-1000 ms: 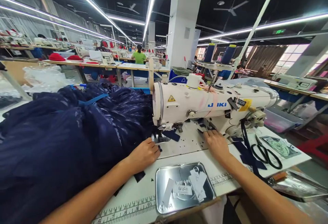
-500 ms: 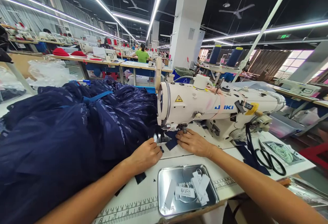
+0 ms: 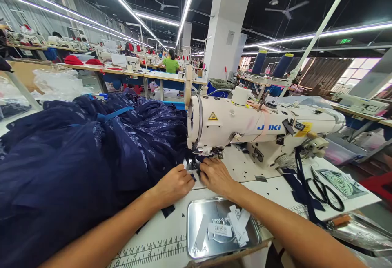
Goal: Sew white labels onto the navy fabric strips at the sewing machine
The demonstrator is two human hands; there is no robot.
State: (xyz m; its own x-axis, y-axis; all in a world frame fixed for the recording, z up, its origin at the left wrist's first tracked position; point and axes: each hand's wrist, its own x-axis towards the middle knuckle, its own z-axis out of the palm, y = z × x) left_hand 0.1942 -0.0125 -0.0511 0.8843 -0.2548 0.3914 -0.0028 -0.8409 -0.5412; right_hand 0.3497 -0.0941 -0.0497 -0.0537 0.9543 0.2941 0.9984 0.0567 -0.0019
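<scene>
Navy fabric under our curled left hand; our right hand has slid beside it, fingers flat, hiding the needle area

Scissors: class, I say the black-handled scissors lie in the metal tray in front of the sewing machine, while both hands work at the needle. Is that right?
Not quite. The head view shows the scissors on the table, right of the machine. The tray holds white labels. Both hands, left and right, are at the needle.

fabric left of machine, tray before
</scene>
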